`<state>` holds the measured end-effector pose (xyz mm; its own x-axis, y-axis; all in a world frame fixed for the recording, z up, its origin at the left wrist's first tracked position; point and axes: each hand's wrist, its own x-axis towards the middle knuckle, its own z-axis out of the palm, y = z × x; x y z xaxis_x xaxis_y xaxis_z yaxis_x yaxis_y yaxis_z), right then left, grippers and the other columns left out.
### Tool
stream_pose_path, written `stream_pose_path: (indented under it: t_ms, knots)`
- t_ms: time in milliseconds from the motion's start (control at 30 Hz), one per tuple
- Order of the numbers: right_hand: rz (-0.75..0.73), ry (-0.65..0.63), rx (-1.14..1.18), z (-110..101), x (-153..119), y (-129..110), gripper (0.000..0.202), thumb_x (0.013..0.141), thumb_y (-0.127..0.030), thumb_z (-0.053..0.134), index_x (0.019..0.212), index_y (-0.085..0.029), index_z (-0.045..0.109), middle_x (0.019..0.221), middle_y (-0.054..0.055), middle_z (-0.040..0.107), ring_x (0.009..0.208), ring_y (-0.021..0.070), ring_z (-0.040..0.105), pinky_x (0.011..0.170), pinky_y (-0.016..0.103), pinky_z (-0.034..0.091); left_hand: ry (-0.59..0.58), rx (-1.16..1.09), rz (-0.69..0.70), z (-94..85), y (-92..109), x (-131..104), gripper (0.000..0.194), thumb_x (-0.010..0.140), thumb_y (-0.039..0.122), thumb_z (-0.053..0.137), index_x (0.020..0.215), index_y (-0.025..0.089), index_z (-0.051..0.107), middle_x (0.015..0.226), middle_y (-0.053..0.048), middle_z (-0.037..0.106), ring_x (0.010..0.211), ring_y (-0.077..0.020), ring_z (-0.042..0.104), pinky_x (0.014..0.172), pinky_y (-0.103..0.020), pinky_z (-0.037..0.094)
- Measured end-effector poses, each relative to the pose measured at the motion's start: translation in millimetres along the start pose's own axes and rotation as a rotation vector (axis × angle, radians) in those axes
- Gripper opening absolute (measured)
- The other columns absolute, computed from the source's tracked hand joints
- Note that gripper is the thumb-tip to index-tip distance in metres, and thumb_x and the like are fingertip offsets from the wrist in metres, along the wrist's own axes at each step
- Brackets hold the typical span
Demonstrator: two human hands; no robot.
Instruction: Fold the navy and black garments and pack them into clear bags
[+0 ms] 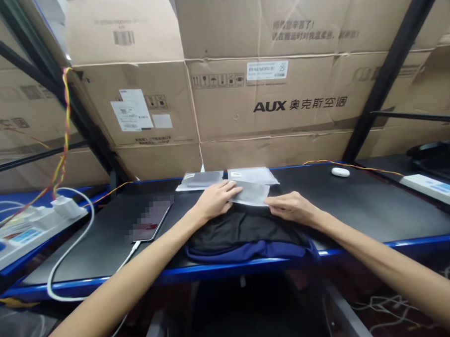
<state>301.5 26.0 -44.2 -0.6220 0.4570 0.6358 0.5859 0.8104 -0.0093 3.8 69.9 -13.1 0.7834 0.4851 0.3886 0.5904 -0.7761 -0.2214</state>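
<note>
A translucent plastic bag (pixel 250 193) lies at the back edge of a folded black and dark-blue cloth (pixel 250 232). My left hand (pixel 217 198) rests with outstretched fingers over the bag's left end, its thumb apart from them. At the right end, my right hand (pixel 292 207) pinches the bag's near corner between thumb and fingers. Behind my hands lie two more flat packets: one greyish with a small label (pixel 203 179), the other whiter (pixel 251 175). Whether the bag in my hands has anything inside, I cannot tell.
A phone (pixel 152 221) on a white charging cable lies left on the black tabletop (pixel 361 207). Power strips stand at the left (pixel 37 229) and right (pixel 432 188). A small white case (pixel 340 172) sits back right. Large cardboard boxes (pixel 267 122) wall off the back, behind black posts.
</note>
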Motion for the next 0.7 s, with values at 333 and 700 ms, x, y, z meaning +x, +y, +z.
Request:
stream_pose_path:
  t_ms: [333,700]
  knots:
    - [0.1,-0.025,-0.001,1,3,-8,0.031,0.094,-0.029,0.054,0.121,-0.023,0.07,0.11,0.005,0.075,0.089,0.0204,0.075,0.083,0.029,0.06,0.248,0.101,-0.328,-22.4,-36,-6,0.039,0.086,0.02,0.057,0.123,0.026,0.067,0.127,-0.004,0.068,0.118,-0.0248,0.062,0.096,-0.037,0.051]
    - [0.11,-0.097,0.034,5,5,-7,0.026,0.092,-0.027,0.056,0.11,-0.024,0.075,0.114,0.004,0.074,0.102,0.0223,0.072,0.095,0.033,0.057,-0.021,0.148,-0.603,6.6,-85,-32,0.043,0.089,0.025,0.051,0.13,0.02,0.062,0.138,-0.009,0.06,0.13,-0.0274,0.052,0.103,-0.038,0.048]
